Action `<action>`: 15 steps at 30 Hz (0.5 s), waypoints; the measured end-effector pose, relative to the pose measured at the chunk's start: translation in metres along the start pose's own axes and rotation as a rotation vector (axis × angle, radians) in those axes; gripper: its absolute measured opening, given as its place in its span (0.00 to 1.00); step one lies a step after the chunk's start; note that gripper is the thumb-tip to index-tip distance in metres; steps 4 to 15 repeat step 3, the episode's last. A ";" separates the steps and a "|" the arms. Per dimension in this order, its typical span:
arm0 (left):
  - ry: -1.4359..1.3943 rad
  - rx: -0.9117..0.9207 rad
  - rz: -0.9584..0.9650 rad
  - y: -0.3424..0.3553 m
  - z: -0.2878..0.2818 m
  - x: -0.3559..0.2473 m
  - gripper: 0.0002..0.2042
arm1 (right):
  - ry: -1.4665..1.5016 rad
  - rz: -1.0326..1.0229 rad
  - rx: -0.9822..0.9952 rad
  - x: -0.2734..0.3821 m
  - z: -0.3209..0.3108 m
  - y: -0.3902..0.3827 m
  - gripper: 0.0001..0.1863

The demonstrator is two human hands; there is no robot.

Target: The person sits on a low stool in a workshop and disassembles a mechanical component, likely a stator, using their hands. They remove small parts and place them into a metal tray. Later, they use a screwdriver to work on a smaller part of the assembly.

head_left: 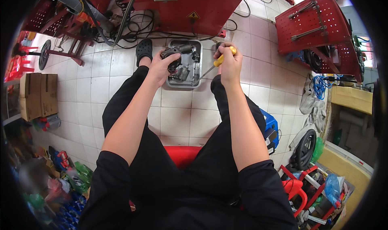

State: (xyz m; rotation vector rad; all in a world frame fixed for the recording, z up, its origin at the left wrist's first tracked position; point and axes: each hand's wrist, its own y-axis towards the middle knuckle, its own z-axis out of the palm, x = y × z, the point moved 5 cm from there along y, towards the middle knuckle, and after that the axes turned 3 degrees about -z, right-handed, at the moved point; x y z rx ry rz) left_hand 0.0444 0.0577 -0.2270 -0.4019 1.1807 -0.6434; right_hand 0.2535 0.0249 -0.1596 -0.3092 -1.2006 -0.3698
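Observation:
My left hand (159, 70) is closed around a dark metal mechanical part (173, 59), its exact kind unclear, over the left side of a silver metal tray (185, 86) on the floor. In the tray lie several grey metal pieces, among them a cylinder-shaped one (184, 74) near the front. To the right of the tray, my right hand (230, 68) grips a screwdriver (218, 61) by its yellow handle. Its thin shaft slants down and left, with the tip over the tray's near right corner; whether it touches the tray cannot be made out.
Beyond the tray stands a red machine cabinet (194, 8), with black cables (137, 28) along its foot. A red perforated rack (311, 32) is at the far right, cardboard boxes (38, 94) at the left. A blue case (270, 127) sits beside my right leg.

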 end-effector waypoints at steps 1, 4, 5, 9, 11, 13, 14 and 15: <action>0.003 0.018 -0.001 0.002 0.005 -0.003 0.30 | -0.003 0.035 0.003 -0.008 -0.002 0.006 0.03; -0.078 0.078 -0.051 0.013 0.002 0.001 0.39 | -0.064 0.088 0.108 -0.022 0.002 0.012 0.05; -0.078 0.078 -0.051 0.013 0.002 0.001 0.39 | -0.064 0.088 0.108 -0.022 0.002 0.012 0.05; -0.078 0.078 -0.051 0.013 0.002 0.001 0.39 | -0.064 0.088 0.108 -0.022 0.002 0.012 0.05; -0.078 0.078 -0.051 0.013 0.002 0.001 0.39 | -0.064 0.088 0.108 -0.022 0.002 0.012 0.05; -0.078 0.078 -0.051 0.013 0.002 0.001 0.39 | -0.064 0.088 0.108 -0.022 0.002 0.012 0.05; -0.078 0.078 -0.051 0.013 0.002 0.001 0.39 | -0.064 0.088 0.108 -0.022 0.002 0.012 0.05; -0.078 0.078 -0.051 0.013 0.002 0.001 0.39 | -0.064 0.088 0.108 -0.022 0.002 0.012 0.05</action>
